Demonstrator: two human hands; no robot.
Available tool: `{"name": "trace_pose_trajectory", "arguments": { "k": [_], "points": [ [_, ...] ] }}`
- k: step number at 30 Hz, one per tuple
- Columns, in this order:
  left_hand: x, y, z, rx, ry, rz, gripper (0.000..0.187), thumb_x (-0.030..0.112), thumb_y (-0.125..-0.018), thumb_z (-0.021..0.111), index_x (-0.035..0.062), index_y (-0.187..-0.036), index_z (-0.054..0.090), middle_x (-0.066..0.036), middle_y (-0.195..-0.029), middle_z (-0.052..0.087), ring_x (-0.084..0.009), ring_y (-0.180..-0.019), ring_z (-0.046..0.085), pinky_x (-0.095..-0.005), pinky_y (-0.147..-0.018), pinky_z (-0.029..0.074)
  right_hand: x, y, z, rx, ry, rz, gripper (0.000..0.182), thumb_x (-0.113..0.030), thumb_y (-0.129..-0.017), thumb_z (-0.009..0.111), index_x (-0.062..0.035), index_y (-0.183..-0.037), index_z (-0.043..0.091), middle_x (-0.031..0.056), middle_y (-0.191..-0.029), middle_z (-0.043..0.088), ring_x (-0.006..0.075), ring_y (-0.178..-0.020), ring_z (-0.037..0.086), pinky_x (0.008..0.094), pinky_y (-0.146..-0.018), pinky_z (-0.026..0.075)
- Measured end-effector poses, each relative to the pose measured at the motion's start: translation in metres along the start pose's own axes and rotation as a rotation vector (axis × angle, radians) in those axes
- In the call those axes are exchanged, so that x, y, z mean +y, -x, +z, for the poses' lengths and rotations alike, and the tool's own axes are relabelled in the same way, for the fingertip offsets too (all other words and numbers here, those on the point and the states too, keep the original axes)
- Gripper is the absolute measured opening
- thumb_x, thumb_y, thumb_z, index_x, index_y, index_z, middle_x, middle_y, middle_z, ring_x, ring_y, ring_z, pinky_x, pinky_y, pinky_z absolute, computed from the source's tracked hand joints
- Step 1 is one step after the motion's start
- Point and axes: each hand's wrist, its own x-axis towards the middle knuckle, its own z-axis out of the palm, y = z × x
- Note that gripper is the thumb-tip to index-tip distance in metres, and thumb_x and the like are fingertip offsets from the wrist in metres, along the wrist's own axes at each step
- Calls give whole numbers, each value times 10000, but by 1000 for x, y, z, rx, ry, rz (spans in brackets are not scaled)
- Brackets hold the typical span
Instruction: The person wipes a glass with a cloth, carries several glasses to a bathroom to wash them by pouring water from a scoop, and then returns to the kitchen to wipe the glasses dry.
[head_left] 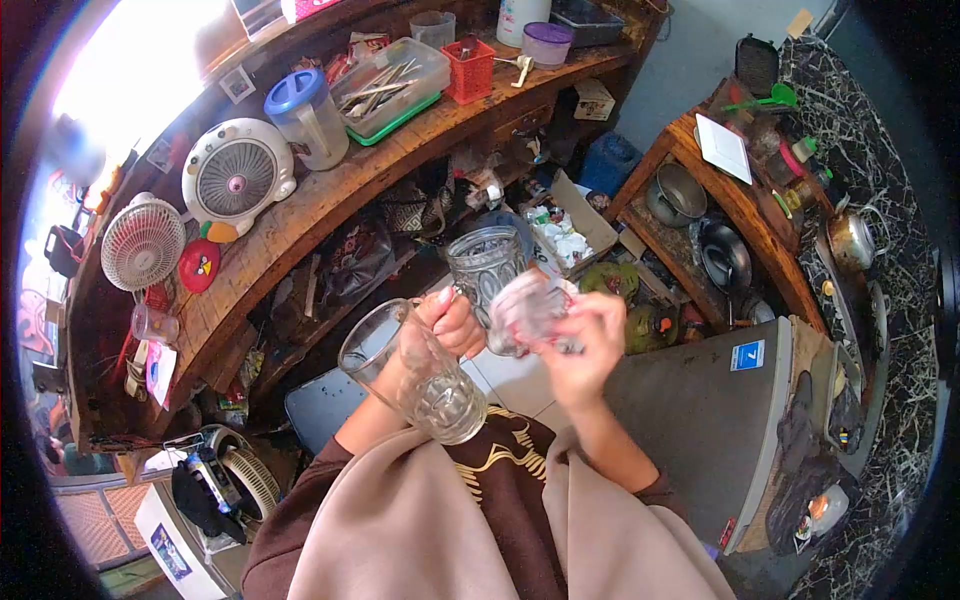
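Observation:
My left hand (452, 322) is closed at the handle side of a clear glass mug (415, 375), which tilts with its mouth toward the upper left. Just beyond those fingers is a second glass mug (484, 262) with a patterned wall, its lower part covered by the cloth. A crumpled white, grey and red cloth (528, 312) is bunched in my right hand (590, 345), against the patterned mug in this view. Both hands are raised in front of my chest.
A curved wooden counter (330, 190) carries fans, a blue-lidded pitcher (305, 115) and a plastic box (395, 85) of utensils. Below stands a carton (575, 225) with white items. At right are a grey fridge (690, 410) and a wooden shelf (720, 190) with pans.

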Motion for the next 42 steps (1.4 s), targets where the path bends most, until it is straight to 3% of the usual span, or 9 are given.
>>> {"name": "trace_pose_trajectory", "arguments": {
  "k": [6,9,19,25,27,29,32,37,42],
  "points": [
    [-5,-2,2,-98,10,-57,430,345,-888,270,165,-499,311,62,-397,259,-95,-359,236,-247,-423,297,-9,-20,15,200,-527,151,295,-32,-729,540,-23,-987,397,150,-1105,371,231,-907,476,356,-822,377],
    [-4,1,8,-81,-22,-57,428,348,-881,292,164,-495,301,61,-394,257,-94,-356,238,-251,-415,298,3,-5,28,-159,1,-220,427,-188,-761,541,-41,-1126,376,204,-1287,263,377,-1189,241,471,-963,205],
    [-4,7,11,-118,196,-69,433,337,-871,305,165,-474,294,37,-372,252,-109,-338,235,-266,-401,293,-20,-30,31,-120,-442,217,345,-157,-791,476,-79,-1126,498,191,-1273,317,394,-1173,281,409,-956,256],
    [12,10,14,84,45,-25,417,312,-859,334,160,-474,291,57,-369,261,-86,-313,236,-247,-355,298,-23,6,41,-151,56,-76,426,-140,-805,458,-43,-1213,384,220,-1262,315,386,-1175,281,397,-972,225],
    [11,12,17,-113,-6,-65,419,300,-851,349,159,-463,272,49,-370,268,-90,-310,239,-252,-348,293,0,-15,39,-107,-258,103,431,-119,-818,436,3,-1221,344,207,-1270,310,318,-1188,298,374,-969,236],
    [13,14,22,-154,12,-58,424,293,-845,351,162,-456,248,48,-363,250,-94,-305,226,-254,-343,287,39,-21,39,-564,-1455,897,388,-254,-883,320,-18,-1184,384,130,-1162,457,231,-1053,457,333,-898,353],
    [19,11,21,-185,123,58,436,311,-850,323,165,-450,228,58,-348,210,-92,-299,202,-250,-337,274,35,20,53,-515,-2135,971,408,-331,-884,280,-57,-1148,427,101,-1107,502,226,-988,497,344,-861,392],
    [19,9,15,-71,19,134,440,317,-855,311,170,-447,239,52,-347,209,-101,-300,184,-257,-345,273,-2,27,41,-128,-1801,1372,391,-330,-881,290,-84,-1156,422,89,-1095,504,224,-987,492,396,-852,390],
    [13,3,24,-161,-198,65,449,325,-843,355,159,-438,256,36,-350,237,-103,-299,205,-260,-346,274,-8,28,40,108,-1250,962,393,-241,-882,300,-77,-1239,326,85,-1202,404,186,-1081,414,347,-922,311]
  ]
}}
